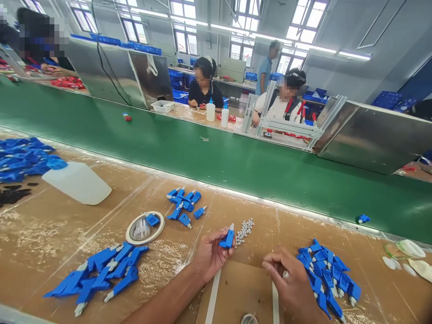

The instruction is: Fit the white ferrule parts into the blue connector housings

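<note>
Two bare hands are positioned above a brown bench covered in glossy clear film. One blue, angular plastic part with a pale grey tip is held in the left hand, just beside a scatter of small grey cylindrical pieces. The grip of the left hand is narrow: the blue body is pinched between thumb and fingers, with the pale tip pointed upward and left uncovered. The right hand is held apart from the part, its thumb and index finger drawn close together. A pale spot is visible among its curled fingers; whether a piece is held there cannot be told.

A loose heap of similar blue plastic parts is located beyond the right hand. Below the hands, a brown sheet edged with white strips is laid on the bench. A smaller cluster of blue parts and a cream-coloured ring-shaped roll are found to the left.

Handling: the part is judged to be light, stiff and not readily broken, though its smooth faces may be slippery. It is best grasped by the broad blue body, with the narrow tip untouched. The grey pieces are judged to be light, hard and easily rolled; each is best picked up singly, by its sides, with the fingertips.
</note>
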A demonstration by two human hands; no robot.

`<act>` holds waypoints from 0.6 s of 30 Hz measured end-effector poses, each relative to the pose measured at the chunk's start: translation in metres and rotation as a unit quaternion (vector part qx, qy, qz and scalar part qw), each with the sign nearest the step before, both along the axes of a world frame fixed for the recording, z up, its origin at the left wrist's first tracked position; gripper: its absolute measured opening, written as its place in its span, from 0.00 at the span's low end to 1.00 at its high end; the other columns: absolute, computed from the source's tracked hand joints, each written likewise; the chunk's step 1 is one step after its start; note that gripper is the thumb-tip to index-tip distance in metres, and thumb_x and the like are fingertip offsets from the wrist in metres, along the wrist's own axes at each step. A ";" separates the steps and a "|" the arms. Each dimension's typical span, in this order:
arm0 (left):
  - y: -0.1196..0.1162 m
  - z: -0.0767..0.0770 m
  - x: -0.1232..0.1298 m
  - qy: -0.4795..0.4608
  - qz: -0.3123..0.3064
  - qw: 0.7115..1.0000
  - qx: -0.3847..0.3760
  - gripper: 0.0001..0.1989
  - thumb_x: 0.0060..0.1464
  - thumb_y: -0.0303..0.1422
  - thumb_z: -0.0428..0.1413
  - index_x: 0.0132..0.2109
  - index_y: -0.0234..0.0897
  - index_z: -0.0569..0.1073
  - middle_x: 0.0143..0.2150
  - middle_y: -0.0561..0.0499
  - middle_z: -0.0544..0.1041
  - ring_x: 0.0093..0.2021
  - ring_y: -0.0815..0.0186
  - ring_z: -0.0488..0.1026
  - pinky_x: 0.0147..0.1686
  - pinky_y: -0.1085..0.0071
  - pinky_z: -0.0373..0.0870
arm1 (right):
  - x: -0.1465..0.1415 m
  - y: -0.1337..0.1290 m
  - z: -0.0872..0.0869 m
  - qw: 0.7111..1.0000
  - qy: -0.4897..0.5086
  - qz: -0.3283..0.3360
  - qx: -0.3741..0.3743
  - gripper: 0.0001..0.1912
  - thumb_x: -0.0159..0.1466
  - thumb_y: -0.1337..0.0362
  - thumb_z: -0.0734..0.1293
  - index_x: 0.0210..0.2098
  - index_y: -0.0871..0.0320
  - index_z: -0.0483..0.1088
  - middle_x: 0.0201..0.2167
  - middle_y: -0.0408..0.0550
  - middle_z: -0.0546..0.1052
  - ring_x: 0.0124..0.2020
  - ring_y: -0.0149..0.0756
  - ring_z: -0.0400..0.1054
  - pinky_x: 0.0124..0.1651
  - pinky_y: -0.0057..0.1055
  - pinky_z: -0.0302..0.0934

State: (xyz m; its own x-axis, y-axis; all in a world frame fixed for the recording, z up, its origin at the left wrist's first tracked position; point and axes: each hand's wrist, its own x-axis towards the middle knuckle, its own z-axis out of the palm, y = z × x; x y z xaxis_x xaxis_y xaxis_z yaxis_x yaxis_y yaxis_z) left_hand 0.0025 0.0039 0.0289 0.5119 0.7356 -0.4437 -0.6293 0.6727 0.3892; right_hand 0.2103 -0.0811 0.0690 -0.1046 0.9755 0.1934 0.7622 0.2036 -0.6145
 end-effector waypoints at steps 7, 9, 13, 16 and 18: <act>-0.001 -0.010 0.010 -0.001 0.008 1.000 -0.008 0.02 0.52 0.27 0.56 0.32 0.33 0.70 0.23 0.49 0.75 0.19 0.73 0.70 0.17 0.82 0.62 | 0.006 0.075 -0.039 0.993 -0.107 0.050 0.016 0.11 0.67 0.71 0.59 0.36 0.56 0.72 0.33 0.51 0.78 0.36 0.45 0.73 0.40 0.39 0.67; -0.001 -0.010 0.012 -0.005 0.009 1.000 -0.003 0.03 0.51 0.27 0.57 0.31 0.33 0.69 0.23 0.50 0.74 0.18 0.73 0.69 0.17 0.82 0.61 | 0.005 0.080 -0.041 0.989 -0.127 0.069 0.013 0.13 0.68 0.71 0.58 0.36 0.56 0.73 0.33 0.51 0.78 0.35 0.43 0.73 0.39 0.38 0.67; -0.002 -0.010 0.014 -0.016 0.005 1.000 0.011 0.05 0.49 0.27 0.58 0.29 0.33 0.68 0.22 0.51 0.72 0.19 0.73 0.68 0.17 0.81 0.60 | 0.001 0.082 -0.034 0.982 -0.168 0.084 -0.015 0.15 0.69 0.72 0.56 0.36 0.57 0.73 0.33 0.52 0.76 0.34 0.42 0.72 0.38 0.36 0.64; -0.004 -0.009 0.015 -0.017 -0.002 1.000 0.017 0.06 0.48 0.28 0.58 0.29 0.34 0.67 0.22 0.52 0.72 0.19 0.73 0.68 0.17 0.81 0.60 | -0.003 0.086 -0.028 0.976 -0.196 0.082 -0.050 0.15 0.68 0.74 0.57 0.34 0.57 0.73 0.33 0.52 0.75 0.32 0.41 0.70 0.34 0.34 0.61; -0.005 -0.009 0.016 -0.016 -0.012 1.000 0.020 0.06 0.47 0.28 0.58 0.29 0.34 0.68 0.22 0.52 0.72 0.19 0.73 0.69 0.17 0.81 0.60 | -0.006 0.089 -0.024 0.973 -0.204 0.081 -0.074 0.13 0.65 0.76 0.59 0.32 0.57 0.72 0.33 0.51 0.75 0.30 0.39 0.69 0.33 0.32 0.58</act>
